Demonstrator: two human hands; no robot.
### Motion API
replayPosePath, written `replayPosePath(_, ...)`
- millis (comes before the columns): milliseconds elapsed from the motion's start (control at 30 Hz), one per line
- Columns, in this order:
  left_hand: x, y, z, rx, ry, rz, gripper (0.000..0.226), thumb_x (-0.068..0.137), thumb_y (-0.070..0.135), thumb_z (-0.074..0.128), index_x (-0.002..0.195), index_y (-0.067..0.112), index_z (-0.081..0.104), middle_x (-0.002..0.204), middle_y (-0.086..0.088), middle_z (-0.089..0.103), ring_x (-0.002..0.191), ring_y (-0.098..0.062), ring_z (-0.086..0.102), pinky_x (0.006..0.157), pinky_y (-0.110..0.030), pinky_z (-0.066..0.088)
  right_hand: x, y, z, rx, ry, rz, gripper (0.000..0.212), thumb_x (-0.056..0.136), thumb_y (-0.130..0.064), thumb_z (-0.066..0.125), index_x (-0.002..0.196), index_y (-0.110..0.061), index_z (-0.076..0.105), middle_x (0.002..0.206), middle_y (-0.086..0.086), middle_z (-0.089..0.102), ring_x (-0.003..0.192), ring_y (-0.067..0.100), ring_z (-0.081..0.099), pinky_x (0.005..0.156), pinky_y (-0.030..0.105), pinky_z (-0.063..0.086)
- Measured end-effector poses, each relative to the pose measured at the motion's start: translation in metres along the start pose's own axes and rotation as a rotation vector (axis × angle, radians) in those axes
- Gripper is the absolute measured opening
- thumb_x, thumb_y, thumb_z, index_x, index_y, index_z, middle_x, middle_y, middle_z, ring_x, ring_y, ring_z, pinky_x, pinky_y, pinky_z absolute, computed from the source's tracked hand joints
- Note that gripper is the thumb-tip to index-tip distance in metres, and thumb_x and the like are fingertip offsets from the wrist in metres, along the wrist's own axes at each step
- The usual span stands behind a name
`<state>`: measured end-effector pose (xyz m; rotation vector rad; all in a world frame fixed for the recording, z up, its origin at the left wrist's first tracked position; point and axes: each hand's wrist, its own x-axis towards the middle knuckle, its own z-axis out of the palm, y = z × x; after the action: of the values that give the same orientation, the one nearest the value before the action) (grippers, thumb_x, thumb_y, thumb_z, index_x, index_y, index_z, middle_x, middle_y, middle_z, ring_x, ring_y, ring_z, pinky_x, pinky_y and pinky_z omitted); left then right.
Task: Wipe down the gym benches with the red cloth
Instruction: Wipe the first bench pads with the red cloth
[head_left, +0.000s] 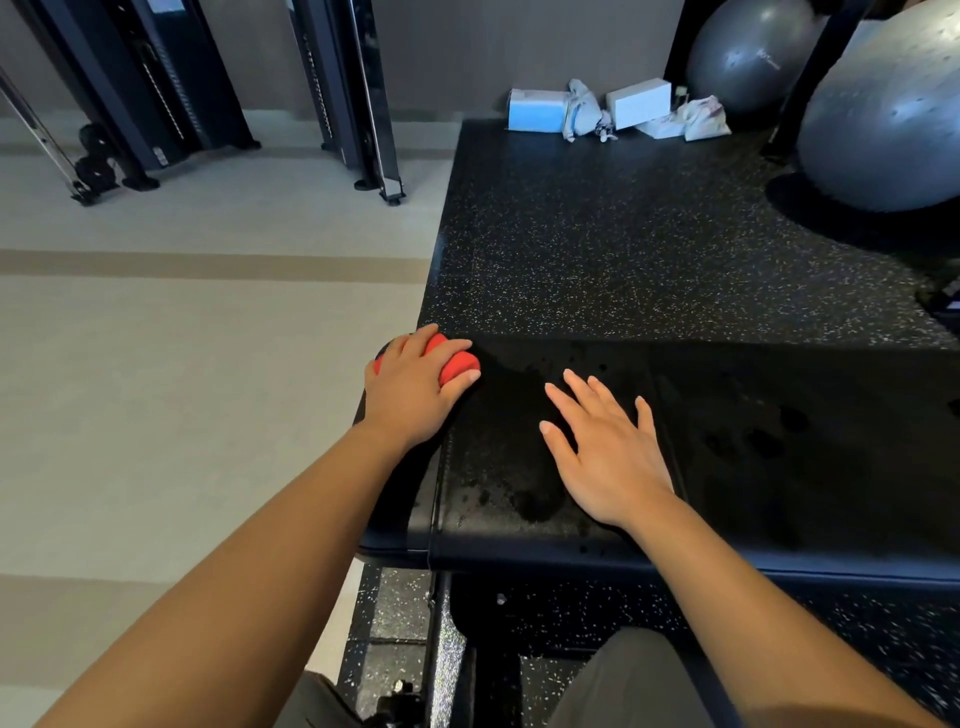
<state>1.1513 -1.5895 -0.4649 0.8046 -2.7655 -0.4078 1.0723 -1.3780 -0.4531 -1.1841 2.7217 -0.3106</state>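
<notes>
A black padded gym bench (753, 467) runs across the lower middle of the head view, its surface showing wet patches and droplets. My left hand (410, 387) grips the bunched red cloth (457, 364) at the bench's far left end, fingers curled over it. My right hand (602, 447) rests flat on the pad to the right of the cloth, fingers straight and spread, holding nothing.
Black speckled rubber flooring (623, 234) lies beyond the bench, beige floor (182, 338) to the left. Two grey exercise balls (883, 119) sit at the back right. Boxes and cloth bags (613, 109) line the wall. A cable machine's frame (363, 104) stands at the back left.
</notes>
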Motion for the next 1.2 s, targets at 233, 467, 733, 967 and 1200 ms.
replayPosePath(233, 0.050, -0.005, -0.002, -0.040, -0.076, -0.063, 0.043, 0.090, 0.062, 0.040, 0.129, 0.045, 0.047, 0.143, 0.002, 0.040, 0.131, -0.029, 0.033, 0.105, -0.050, 0.032, 0.000, 0.001, 0.001, 0.014, 0.004, 0.001, 0.054, 0.099, -0.051, 0.019, 0.151, -0.037, 0.012, 0.159, -0.014, -0.001, 0.146, 0.007, -0.007, 0.116, 0.046, -0.007)
replayPosePath(467, 0.013, -0.003, 0.003, 0.003, 0.040, 0.078, 0.048, 0.088, 0.064, 0.033, 0.129, 0.044, 0.048, 0.146, 0.003, 0.039, 0.133, -0.025, 0.035, 0.109, -0.048, 0.029, 0.000, 0.003, 0.000, 0.031, 0.011, -0.007, 0.052, 0.100, -0.049, 0.021, 0.150, -0.036, 0.016, 0.159, -0.013, 0.002, 0.146, 0.009, -0.005, 0.116, 0.047, -0.006)
replayPosePath(733, -0.023, 0.011, 0.004, -0.107, 0.070, 0.145, 0.057, 0.080, 0.069, 0.027, 0.122, 0.042, 0.055, 0.144, 0.004, 0.043, 0.134, -0.023, 0.037, 0.107, -0.054, 0.030, -0.011, 0.019, -0.007, 0.030, -0.002, 0.036, 0.052, 0.101, -0.046, 0.019, 0.152, -0.032, 0.014, 0.160, -0.007, 0.001, 0.147, 0.014, -0.005, 0.118, 0.044, -0.003)
replayPosePath(967, 0.021, 0.036, 0.012, -0.034, -0.027, 0.162, 0.035, 0.092, 0.055, 0.043, 0.123, 0.042, 0.053, 0.144, 0.004, 0.039, 0.137, -0.022, 0.029, 0.109, -0.055, 0.025, -0.013, 0.034, -0.008, 0.041, 0.020, 0.097, 0.053, 0.099, -0.050, 0.019, 0.150, -0.038, 0.014, 0.160, -0.007, -0.004, 0.146, 0.013, -0.009, 0.117, 0.043, -0.004)
replayPosePath(1200, 0.052, 0.063, 0.024, 0.066, -0.017, 0.152, 0.038, 0.094, 0.056, 0.037, 0.126, 0.041, 0.050, 0.141, 0.004, 0.042, 0.132, -0.024, 0.034, 0.107, -0.050, 0.027, -0.011, 0.035, -0.005, 0.055, 0.042, 0.091, 0.052, 0.099, -0.051, 0.020, 0.150, -0.039, 0.015, 0.160, -0.008, -0.003, 0.146, 0.012, -0.009, 0.118, 0.043, -0.005)
